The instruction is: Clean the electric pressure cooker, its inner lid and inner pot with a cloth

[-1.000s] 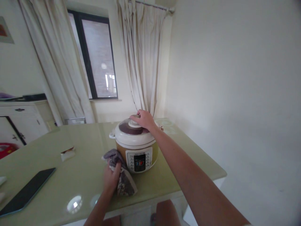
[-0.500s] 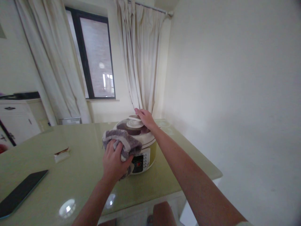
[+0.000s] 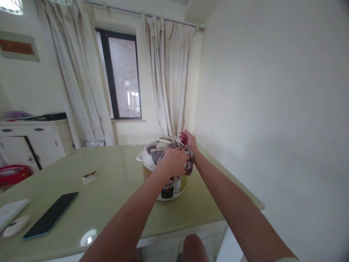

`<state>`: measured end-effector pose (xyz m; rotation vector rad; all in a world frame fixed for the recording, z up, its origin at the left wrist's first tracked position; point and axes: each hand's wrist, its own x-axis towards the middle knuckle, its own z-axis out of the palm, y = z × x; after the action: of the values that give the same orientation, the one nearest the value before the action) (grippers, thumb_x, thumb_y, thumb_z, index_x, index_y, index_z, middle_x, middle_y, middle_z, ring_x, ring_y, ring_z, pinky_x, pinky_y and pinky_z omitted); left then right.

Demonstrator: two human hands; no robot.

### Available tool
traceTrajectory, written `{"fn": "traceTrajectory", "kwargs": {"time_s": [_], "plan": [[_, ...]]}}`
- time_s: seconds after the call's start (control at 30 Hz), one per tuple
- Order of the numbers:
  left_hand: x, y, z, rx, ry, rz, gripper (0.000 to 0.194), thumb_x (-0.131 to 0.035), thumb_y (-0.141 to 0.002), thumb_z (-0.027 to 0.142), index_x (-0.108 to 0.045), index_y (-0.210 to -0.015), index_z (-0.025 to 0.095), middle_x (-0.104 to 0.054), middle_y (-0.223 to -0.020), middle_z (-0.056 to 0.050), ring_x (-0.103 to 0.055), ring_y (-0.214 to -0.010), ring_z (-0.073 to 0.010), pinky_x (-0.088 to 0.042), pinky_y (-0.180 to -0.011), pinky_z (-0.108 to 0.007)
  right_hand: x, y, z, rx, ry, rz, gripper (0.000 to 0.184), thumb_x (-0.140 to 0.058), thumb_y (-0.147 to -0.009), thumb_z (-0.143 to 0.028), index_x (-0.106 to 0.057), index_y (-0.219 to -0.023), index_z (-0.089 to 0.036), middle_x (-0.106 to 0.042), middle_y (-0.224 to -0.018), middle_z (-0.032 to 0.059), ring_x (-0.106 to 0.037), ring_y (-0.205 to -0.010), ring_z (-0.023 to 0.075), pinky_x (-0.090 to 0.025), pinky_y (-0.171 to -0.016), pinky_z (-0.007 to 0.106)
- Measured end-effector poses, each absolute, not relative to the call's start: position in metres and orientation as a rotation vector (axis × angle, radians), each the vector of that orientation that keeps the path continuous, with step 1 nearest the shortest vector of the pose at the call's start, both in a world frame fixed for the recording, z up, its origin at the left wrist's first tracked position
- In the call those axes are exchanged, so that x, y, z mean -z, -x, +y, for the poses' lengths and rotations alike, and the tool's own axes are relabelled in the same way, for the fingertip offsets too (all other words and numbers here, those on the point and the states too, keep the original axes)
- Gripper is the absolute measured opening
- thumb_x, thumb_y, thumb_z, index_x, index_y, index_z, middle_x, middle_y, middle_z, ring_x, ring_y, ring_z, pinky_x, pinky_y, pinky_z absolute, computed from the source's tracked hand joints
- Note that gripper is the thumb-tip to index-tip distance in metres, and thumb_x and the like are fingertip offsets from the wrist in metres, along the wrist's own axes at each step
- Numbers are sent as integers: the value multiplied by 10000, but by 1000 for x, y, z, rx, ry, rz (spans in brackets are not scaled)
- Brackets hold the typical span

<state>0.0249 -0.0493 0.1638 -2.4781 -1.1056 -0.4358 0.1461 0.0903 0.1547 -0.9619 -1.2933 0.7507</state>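
Observation:
A white-and-gold electric cooker (image 3: 149, 174) with a round lid and a dark front panel stands on the green tabletop (image 3: 114, 203). My left hand (image 3: 174, 162) grips a crumpled grey-and-white cloth (image 3: 190, 168), pressed against the right front of the lid and upper body. Bunched folds hide much of the lid and its handle. Just beyond the cloth, at the cooker's right side, my right hand (image 3: 188, 139) is raised with loosely bent fingers. Nothing shows between those fingers; whether they touch the cloth is hard to make out.
On the left of the table lie a dark phone (image 3: 51, 214), a small packet (image 3: 89, 177), a white oval object (image 3: 16, 225) and a white flat item (image 3: 12, 211). A plain wall (image 3: 272, 109) runs along the right. Behind are curtains (image 3: 174, 80) and a white cabinet (image 3: 45, 140).
My left hand has carried the cloth from the cooker's left front to its right side. My right hand has come off the lid handle toward the right. The view has swung left.

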Motion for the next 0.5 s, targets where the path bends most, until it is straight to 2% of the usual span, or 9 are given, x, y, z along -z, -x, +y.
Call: {"fn": "traceTrajectory", "kwargs": {"time_s": [0.1, 0.23, 0.3, 0.37, 0.5], "plan": [[-150, -30, -56, 422, 2518, -937, 211, -737, -771, 277, -761, -976, 236, -754, -1030, -77, -657, -1041, -270, -486, -897, -423, -133, -162, 65, -530, 981, -1479, 346, -677, -833, -549, -704, -854, -205, -751, -856, 66, -663, -776, 209, -550, -771, 347], [-105, -10, -65, 492, 2483, -700, 336, -714, -824, 310, -739, -1154, 252, -739, -1201, -104, -651, -1145, -268, -464, -1002, -457, -112, -178, 34, -183, 1045, -1695, 241, -600, -901, -402, -713, -992, -209, -749, -1029, 84, -668, -918, 231, -527, -885, 372], [-66, 11, -68, 681, 2397, -623, 428, -684, -858, 311, -702, -1285, 339, -699, -1362, -78, -619, -1275, -272, -444, -1061, -478, -115, -179, 26, -47, 1087, -1772, 240, -607, -918, -369, -713, -1051, -200, -737, -1079, 96, -664, -965, 235, -509, -934, 372], [-19, 36, -69, 899, 2281, -656, 394, -677, -856, 279, -729, -1226, 402, -713, -1356, -45, -624, -1296, -281, -446, -1079, -509, -127, -172, 22, 20, 1109, -1848, 279, -605, -951, -374, -701, -1139, -192, -726, -1139, 103, -664, -1007, 226, -493, -972, 357], [68, 83, -66, 1270, 2071, -1243, 317, -761, -711, 383, -780, -1015, 297, -752, -1222, -136, -683, -1189, -383, -541, -1003, -565, -162, -135, 28, 101, 1167, -2037, 473, -551, -1011, -536, -627, -1326, -191, -683, -1299, 132, -640, -1179, 240, -463, -1036, 355]]}}
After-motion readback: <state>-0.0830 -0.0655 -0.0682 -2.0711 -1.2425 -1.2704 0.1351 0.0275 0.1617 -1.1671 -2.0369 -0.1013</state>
